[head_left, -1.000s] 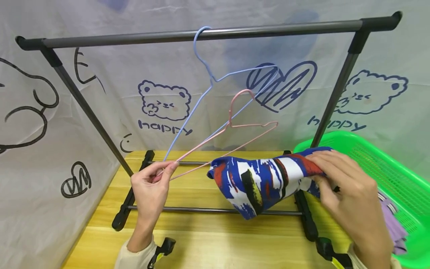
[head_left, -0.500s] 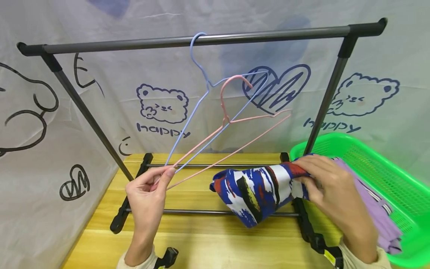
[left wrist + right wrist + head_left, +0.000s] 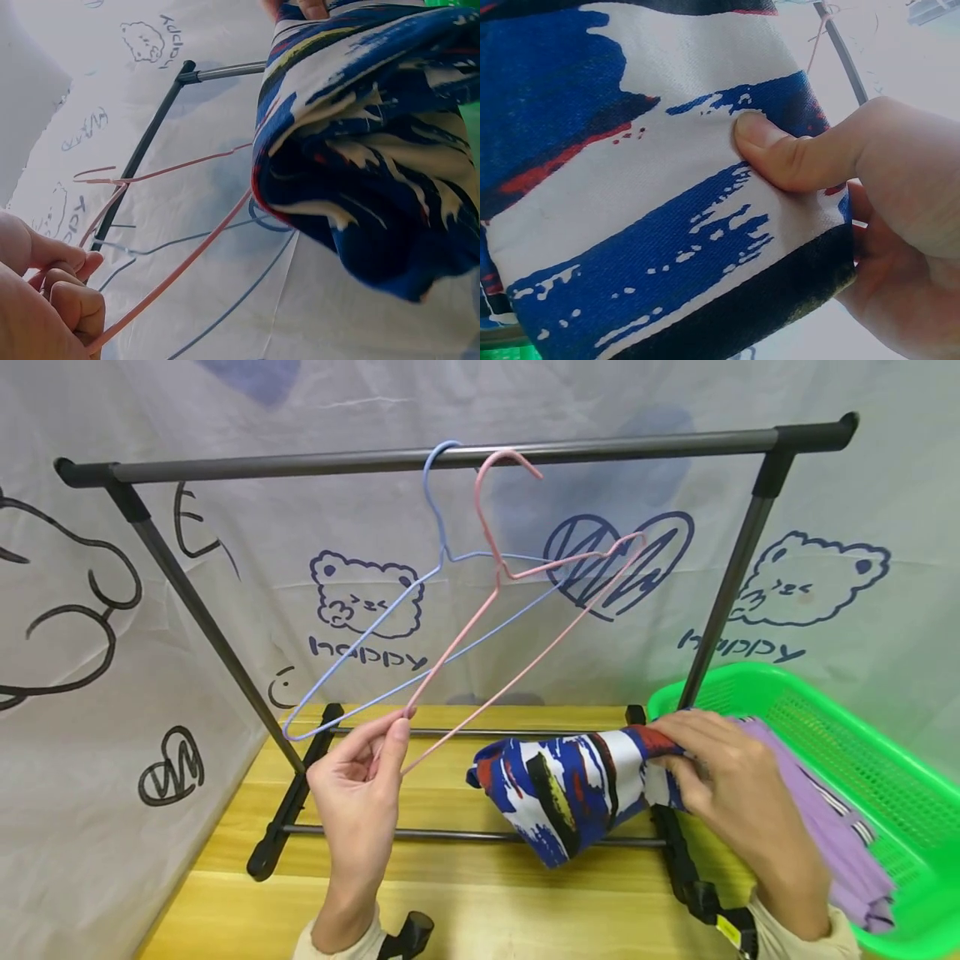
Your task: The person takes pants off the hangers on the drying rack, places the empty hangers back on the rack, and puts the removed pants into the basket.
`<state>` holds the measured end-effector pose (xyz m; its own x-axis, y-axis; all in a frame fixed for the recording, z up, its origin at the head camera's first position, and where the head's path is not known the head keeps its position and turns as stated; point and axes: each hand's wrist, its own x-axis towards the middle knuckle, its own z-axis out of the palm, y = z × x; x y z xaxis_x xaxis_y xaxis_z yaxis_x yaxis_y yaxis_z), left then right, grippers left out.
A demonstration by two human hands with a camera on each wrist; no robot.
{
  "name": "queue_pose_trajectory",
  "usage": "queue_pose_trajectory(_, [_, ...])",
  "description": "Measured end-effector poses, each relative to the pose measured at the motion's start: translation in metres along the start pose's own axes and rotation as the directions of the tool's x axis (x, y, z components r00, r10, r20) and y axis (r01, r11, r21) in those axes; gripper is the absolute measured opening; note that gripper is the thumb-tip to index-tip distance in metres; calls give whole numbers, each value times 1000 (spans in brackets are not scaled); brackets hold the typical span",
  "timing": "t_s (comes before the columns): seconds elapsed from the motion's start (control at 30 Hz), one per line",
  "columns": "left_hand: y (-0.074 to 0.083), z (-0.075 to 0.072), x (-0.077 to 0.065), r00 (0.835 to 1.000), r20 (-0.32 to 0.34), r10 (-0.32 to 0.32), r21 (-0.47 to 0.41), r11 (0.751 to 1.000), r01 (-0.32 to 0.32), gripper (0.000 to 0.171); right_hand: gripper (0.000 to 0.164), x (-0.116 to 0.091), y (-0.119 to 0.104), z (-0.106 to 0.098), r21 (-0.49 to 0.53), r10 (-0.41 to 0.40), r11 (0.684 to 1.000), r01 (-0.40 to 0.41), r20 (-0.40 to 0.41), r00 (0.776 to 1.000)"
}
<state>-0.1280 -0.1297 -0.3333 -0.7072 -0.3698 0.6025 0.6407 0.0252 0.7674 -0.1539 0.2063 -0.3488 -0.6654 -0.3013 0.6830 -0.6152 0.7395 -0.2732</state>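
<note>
My left hand (image 3: 360, 777) pinches the lower left corner of a pink clothes hanger (image 3: 453, 647) between thumb and fingers. The hanger is tilted, its hook right at the rack's top bar (image 3: 300, 466) in the head view. Beside it a blue hanger (image 3: 360, 639) hangs by its hook from that bar. My right hand (image 3: 723, 785) grips a folded cloth garment (image 3: 570, 785) patterned in blue, white, red, black and yellow. In the right wrist view the thumb presses flat on the printed fabric (image 3: 630, 187). The left wrist view shows the garment's (image 3: 360, 150) folds drooping open.
A green plastic basket (image 3: 757, 681) stands at the right with a folded purple garment (image 3: 832, 843) in it. The rack's lower rails (image 3: 450, 835) and black feet rest on the yellow wooden table (image 3: 450, 910). Behind hangs a pale curtain (image 3: 480, 385) with drawings.
My left hand has raised the pink hanger, its hook going from below the bar up to it. The blue hanger has swung round. The right hand moved slightly left with the garment.
</note>
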Motion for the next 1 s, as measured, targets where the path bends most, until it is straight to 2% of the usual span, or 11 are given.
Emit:
queue_pose_trajectory(0.23, [-6,21,10,1000,-3,-1,-6,1000,1,13,43,-2,2,3,-3,3,1000,-2,10,1000])
queue_pose_trajectory(0.57, [-21,41,18,1000,-19,-3,-11,1000,3,14,42,-1,3,5,-6,5,1000,-5,8,1000])
queue_pose_trajectory(0.67, [-26,43,18,1000,-21,3,6,1000,-3,14,44,-2,3,5,2,4,1000,-4,4,1000])
queue_pose_trajectory(1.0, [-34,39,18,995,-55,79,78,994,-75,13,44,-2,7,7,9,-20,1000,20,-7,1000])
